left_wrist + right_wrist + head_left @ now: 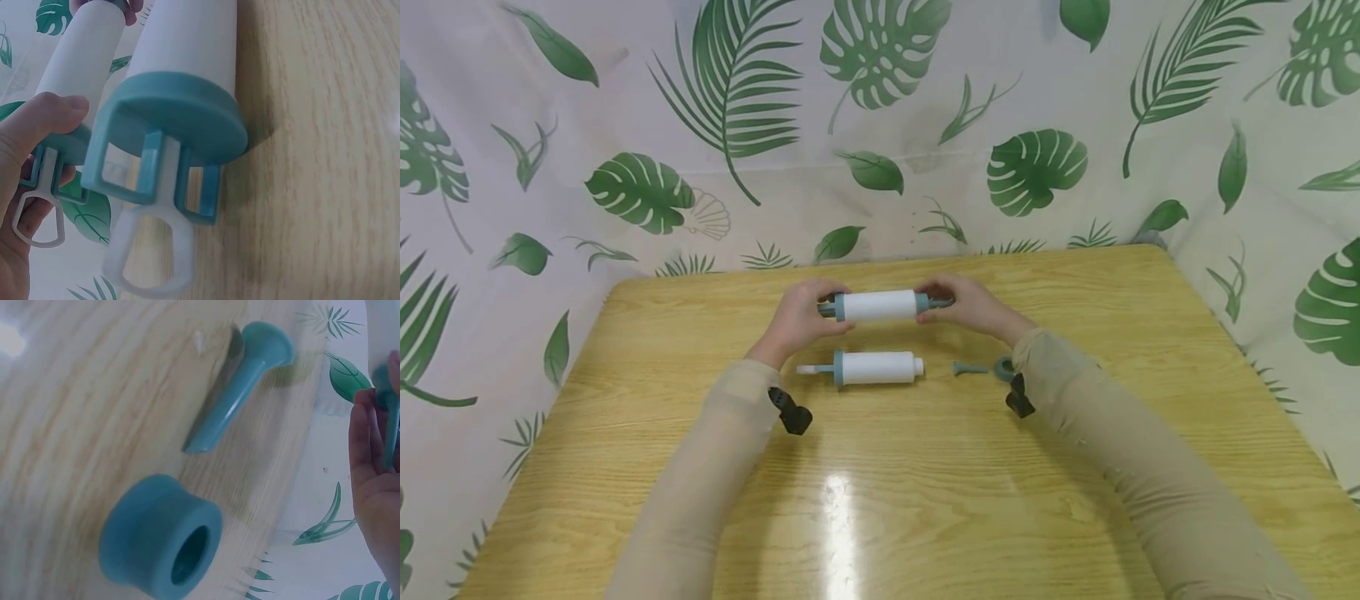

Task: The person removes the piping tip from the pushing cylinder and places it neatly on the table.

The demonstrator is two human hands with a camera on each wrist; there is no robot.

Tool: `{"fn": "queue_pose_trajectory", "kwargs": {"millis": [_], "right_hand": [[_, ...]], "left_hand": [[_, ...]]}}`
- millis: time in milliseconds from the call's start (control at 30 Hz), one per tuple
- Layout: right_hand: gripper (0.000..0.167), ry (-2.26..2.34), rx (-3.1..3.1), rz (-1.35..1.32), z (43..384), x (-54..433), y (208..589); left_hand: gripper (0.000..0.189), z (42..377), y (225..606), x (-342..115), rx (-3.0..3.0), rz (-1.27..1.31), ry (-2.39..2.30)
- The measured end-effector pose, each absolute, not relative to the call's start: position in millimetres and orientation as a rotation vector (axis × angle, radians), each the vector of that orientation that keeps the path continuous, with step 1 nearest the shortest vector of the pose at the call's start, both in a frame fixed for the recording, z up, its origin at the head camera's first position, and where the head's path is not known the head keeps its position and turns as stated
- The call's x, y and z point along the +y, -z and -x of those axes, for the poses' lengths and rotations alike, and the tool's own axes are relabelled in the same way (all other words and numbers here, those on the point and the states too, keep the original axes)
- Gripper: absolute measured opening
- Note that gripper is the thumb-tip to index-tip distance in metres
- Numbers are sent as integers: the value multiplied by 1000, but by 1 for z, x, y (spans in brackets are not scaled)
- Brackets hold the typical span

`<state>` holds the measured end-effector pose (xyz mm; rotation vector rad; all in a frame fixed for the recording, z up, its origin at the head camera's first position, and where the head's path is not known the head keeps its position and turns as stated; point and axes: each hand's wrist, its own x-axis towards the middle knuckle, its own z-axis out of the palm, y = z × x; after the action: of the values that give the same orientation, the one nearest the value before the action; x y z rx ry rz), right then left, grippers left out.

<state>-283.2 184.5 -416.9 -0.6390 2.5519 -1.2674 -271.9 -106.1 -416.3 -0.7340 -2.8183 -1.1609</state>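
Beige cloth covers the left arm as far as the wrist, the left sleeve (700, 475) bearing a black wrist camera (793, 415). The left hand (802, 315) pinches the left end of a white tube (878, 305), its thumb lying on the wall beside the teal cap and its other fingers curled behind. From that end a white pull loop (39, 223) sticks out between two teal finger frames. The tube is held level between both hands over the far part of the wooden table (925, 492), beyond a second white tube (878, 367) that rests on the wood. The second one's own loop points left, a flanged teal cap (172, 112) fits over that end, and a narrow white neck finishes the right. Both walls are opaque, so I cannot tell what either container holds. The right hand (973, 305) pinches the teal fitting at the first tube's right end; a slender teal spout runs from it in under the palm. Nearer the viewer, a loose teal nozzle (234, 397) lies on the table, flared end leftward. Just right of it sits a teal ring (156, 531), its inner wall showing through the hole, close to the right sleeve (1150, 467).
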Motion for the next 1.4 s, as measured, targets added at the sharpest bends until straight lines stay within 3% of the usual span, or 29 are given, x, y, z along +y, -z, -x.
{"fn": "queue_pose_trajectory", "kwargs": {"millis": [133,600,1200,1400], "right_hand": [[57,1265,2509,649,285,185,418],[39,1383,2254,534,283,188,416],[40,1342,2452,630,284,187,419],[56,1324,2396,622,283,187,420]], "left_hand": [[45,272,416,-106,-2825,727,1170],[44,270,416,-108,-2836,721,1167],[45,270,418,-107,-2829,707,1203],[45,270,418,-107,-2826,710,1218]]}}
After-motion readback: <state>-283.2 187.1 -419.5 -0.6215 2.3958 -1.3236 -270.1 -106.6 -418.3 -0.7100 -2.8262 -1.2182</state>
